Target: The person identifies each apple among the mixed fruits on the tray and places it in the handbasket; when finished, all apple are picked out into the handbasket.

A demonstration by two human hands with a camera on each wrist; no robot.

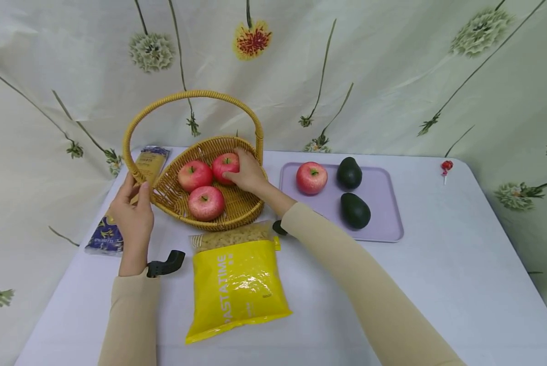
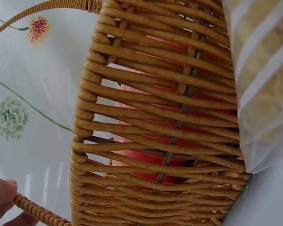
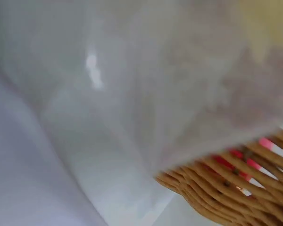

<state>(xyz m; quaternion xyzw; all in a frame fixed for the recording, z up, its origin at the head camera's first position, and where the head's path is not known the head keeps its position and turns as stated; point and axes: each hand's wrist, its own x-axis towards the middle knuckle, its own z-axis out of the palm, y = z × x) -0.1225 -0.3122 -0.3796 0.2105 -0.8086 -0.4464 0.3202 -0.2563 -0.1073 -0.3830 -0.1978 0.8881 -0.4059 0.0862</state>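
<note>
Gripping the handle (image 1: 195,93) near its left foot, the left hand (image 1: 133,216) has thumb and fingers on the wicker; the left wrist view shows the fingertips against it. The right hand (image 1: 248,173) reaches into the basket (image 1: 228,224) and holds the back apple (image 1: 224,166), thumb in front, the other fingers partly hidden behind the fruit. That apple is inside the basket, beside the left apple (image 1: 194,176) and behind the front apple (image 1: 206,203).

The basket stands upright toward the back of the table (image 1: 438,279). Just in front of it lies a yellow pasta bag (image 1: 241,284), its clear end toward the wicker; whether they touch, I cannot tell. In the right wrist view, blurred clear plastic covers most of the picture.

A blue-and-gold packet (image 1: 106,235) lies left of the basket, partly behind the left hand. To the right, a lilac tray (image 1: 383,203) carries a tray apple (image 1: 311,178) and two avocados (image 1: 355,210). Farther right lies a lollipop (image 1: 446,166).
</note>
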